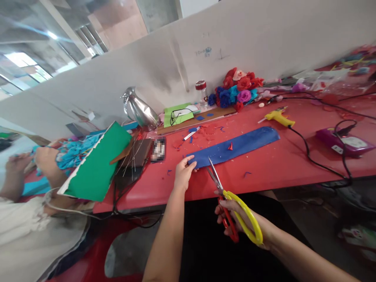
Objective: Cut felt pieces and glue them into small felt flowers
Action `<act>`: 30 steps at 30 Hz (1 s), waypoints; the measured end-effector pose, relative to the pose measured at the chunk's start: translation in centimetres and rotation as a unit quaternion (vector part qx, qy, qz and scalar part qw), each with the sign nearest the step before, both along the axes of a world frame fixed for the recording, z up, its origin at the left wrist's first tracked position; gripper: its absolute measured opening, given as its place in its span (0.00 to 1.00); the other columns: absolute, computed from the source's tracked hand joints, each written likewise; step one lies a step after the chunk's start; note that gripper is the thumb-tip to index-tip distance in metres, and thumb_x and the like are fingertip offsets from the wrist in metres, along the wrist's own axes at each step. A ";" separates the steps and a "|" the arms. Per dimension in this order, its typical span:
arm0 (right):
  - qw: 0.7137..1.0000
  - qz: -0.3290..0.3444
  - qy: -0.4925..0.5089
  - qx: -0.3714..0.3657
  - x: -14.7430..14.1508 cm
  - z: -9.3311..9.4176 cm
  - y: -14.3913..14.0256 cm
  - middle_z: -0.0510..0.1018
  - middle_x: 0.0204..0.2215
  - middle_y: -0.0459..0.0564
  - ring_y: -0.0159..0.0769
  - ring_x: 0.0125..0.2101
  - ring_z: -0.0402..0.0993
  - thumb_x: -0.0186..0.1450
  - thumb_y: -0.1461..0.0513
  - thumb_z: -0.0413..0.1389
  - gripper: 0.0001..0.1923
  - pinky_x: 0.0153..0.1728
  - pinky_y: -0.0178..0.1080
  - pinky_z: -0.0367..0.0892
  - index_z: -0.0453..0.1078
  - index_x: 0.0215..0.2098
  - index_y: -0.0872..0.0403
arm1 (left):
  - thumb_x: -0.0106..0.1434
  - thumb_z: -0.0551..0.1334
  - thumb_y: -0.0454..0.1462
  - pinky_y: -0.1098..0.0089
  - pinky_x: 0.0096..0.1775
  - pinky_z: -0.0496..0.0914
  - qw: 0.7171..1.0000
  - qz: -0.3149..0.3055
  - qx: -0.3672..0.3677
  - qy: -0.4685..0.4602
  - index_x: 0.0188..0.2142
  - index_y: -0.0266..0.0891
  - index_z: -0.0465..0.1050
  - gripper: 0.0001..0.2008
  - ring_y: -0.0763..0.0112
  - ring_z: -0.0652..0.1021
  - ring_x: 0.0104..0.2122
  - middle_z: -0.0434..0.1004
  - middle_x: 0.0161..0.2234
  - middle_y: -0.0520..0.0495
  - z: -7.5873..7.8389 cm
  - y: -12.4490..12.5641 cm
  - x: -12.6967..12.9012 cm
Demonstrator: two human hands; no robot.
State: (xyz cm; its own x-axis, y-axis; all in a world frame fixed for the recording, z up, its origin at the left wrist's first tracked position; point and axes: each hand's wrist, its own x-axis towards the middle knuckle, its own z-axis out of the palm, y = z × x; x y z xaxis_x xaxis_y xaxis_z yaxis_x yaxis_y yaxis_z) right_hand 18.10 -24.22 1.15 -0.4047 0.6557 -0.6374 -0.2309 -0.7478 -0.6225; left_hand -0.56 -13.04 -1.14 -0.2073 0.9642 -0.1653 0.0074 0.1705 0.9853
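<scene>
A long dark blue strip (pixel 235 146), of paper or thin foam, lies flat and slanting across the red table. My left hand (pixel 184 173) grips its left end, thumb and fingers at the edge. In my right hand (pixel 232 215) is a pair of scissors (pixel 246 213) with one yellow and one red handle. The scissor blades stand apart, their tips by the strip's near edge, close to its left end. A small red scrap (pixel 230 146) rests on the strip. Red and blue cuttings (pixel 207 132) are scattered behind it.
A yellow glue gun (pixel 279 116) with a black cord and a purple box (pixel 343 141) are at the right. Behind stand fabric-like flowers (pixel 237 89), a glass jar (pixel 201 94) and a steel jug (pixel 141 109). Leftward, a green board (pixel 98 166) leans near another person's hands (pixel 47 160).
</scene>
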 end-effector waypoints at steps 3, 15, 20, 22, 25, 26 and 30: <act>0.999 0.035 -0.020 0.020 -0.5 0.4 0.9 0.72 0.24 0.45 0.28 0.21 0.69 0.59 0.51 0.58 0.16 0.21 0.31 0.67 0.64 0.35 0.55 | 0.54 0.64 0.36 0.72 0.31 0.71 0.999 -0.003 0.028 0.027 0.48 0.37 0.73 0.20 0.74 0.75 0.26 0.78 0.34 0.47 -0.3 -0.2 -0.1; 0.997 0.055 -0.004 0.051 -1.8 0.4 2.4 0.70 0.19 0.43 0.27 0.15 0.66 0.58 0.41 0.53 0.23 0.13 0.29 0.59 0.63 0.31 0.53 | 0.53 0.65 0.41 0.73 0.32 0.71 0.999 -0.006 0.047 -0.009 0.48 0.40 0.74 0.21 0.68 0.76 0.38 0.77 0.43 0.45 -0.3 -0.6 -0.1; 0.998 0.040 -0.019 0.048 -2.1 0.9 2.5 0.70 0.21 0.41 0.26 0.14 0.64 0.58 0.43 0.54 0.22 0.12 0.29 0.57 0.63 0.35 0.53 | 0.53 0.65 0.39 0.75 0.30 0.70 0.999 -0.004 0.050 -0.011 0.48 0.40 0.73 0.21 0.69 0.76 0.38 0.77 0.43 0.45 0.0 -1.0 0.0; 0.998 0.030 -0.015 0.052 -2.0 1.2 2.5 0.71 0.22 0.41 0.25 0.13 0.64 0.58 0.44 0.54 0.22 0.12 0.29 0.57 0.63 0.36 0.53 | 0.53 0.64 0.38 0.76 0.29 0.70 0.999 -0.004 0.052 -0.011 0.49 0.39 0.73 0.22 0.69 0.76 0.37 0.78 0.43 0.45 0.0 -1.1 0.0; 0.999 0.016 -0.004 0.052 -2.0 1.3 2.5 0.71 0.24 0.42 0.24 0.13 0.64 0.57 0.43 0.55 0.23 0.13 0.29 0.58 0.62 0.34 0.54 | 0.53 0.64 0.39 0.76 0.29 0.69 0.998 -0.003 0.056 -0.016 0.50 0.40 0.72 0.23 0.70 0.76 0.36 0.78 0.42 0.46 -0.2 -1.2 0.0; 0.999 0.015 -0.002 0.051 -2.0 1.3 2.5 0.71 0.23 0.42 0.24 0.13 0.63 0.56 0.43 0.55 0.23 0.13 0.30 0.58 0.62 0.33 0.54 | 0.53 0.64 0.39 0.75 0.29 0.69 0.998 -0.003 0.056 -0.017 0.50 0.40 0.72 0.23 0.70 0.76 0.36 0.78 0.42 0.46 -0.2 -1.2 0.0; 0.999 0.019 0.002 0.051 -2.0 1.0 2.7 0.71 0.23 0.42 0.25 0.13 0.63 0.54 0.42 0.56 0.25 0.13 0.30 0.56 0.62 0.32 0.54 | 0.52 0.65 0.39 0.76 0.28 0.69 0.998 -0.003 0.054 -0.024 0.50 0.40 0.72 0.24 0.72 0.75 0.34 0.78 0.40 0.46 -0.4 -1.1 -0.1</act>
